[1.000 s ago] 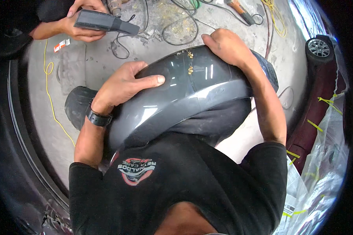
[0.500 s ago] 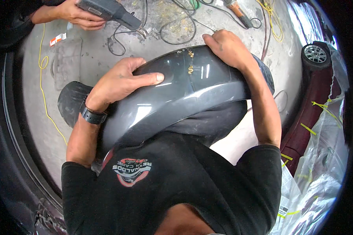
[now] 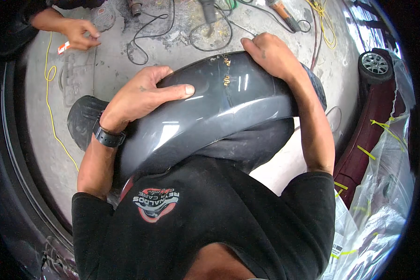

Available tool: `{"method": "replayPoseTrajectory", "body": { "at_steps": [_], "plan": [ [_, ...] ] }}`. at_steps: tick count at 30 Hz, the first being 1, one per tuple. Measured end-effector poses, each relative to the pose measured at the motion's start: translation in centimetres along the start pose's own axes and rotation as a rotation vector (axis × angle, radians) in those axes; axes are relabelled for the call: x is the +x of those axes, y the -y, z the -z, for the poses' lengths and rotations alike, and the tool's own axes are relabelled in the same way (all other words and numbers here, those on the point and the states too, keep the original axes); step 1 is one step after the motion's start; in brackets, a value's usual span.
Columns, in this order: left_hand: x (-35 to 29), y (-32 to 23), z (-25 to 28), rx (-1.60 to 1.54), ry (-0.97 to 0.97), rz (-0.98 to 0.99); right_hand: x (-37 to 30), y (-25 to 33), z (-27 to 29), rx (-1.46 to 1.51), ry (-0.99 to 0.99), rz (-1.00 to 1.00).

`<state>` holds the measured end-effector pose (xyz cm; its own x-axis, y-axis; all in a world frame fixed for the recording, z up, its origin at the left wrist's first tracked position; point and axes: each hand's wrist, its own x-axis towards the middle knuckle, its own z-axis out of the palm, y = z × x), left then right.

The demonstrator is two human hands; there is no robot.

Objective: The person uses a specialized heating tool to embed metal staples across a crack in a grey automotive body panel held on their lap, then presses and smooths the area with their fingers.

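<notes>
Across my lap rests a curved, glossy dark grey bumper piece [image 3: 186, 119]. Wavy brass-coloured staples [image 3: 227, 80] sit along a crack that runs down from its far edge. My left hand [image 3: 137, 95] grips the piece left of the crack, thumb on the outer face and fingers hidden behind the far edge. Over the far edge, right of the crack, my right hand [image 3: 273, 56] is wrapped, its fingertips out of sight. Beyond the piece, a blurred dark stapling tool [image 3: 209, 13] with metal prongs appears at the top; whether anything holds it cannot be seen.
A co-worker's hand [image 3: 83, 35] is at the upper left, near a round grey grille [image 3: 102, 16]. Black cords [image 3: 147, 39], an orange-and-black power tool [image 3: 284, 16] and a yellow cable [image 3: 51, 107] lie on the floor. A plastic-draped maroon car part [image 3: 359, 140] stands right, beside a wheel [image 3: 375, 64].
The co-worker's hand no longer holds the stapling tool and has moved slightly left and down. The tool now shows farther right, at the top. My hands keep their hold on the bumper piece.
</notes>
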<state>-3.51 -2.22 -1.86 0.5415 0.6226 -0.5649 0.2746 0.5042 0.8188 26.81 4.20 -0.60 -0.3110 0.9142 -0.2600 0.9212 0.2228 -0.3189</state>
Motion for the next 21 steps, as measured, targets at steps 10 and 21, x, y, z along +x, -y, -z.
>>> {"method": "replayPoseTrajectory", "body": {
  "at_steps": [10,21],
  "plan": [
    [-0.13,-0.06,-0.41,0.000,-0.063,-0.078,-0.01,0.57,0.98,-0.016,0.062,-0.024],
    [-0.19,-0.27,-0.28,0.018,-0.055,-0.094,-0.18,-0.42,0.45,0.044,-0.053,0.041]
  ]
}}
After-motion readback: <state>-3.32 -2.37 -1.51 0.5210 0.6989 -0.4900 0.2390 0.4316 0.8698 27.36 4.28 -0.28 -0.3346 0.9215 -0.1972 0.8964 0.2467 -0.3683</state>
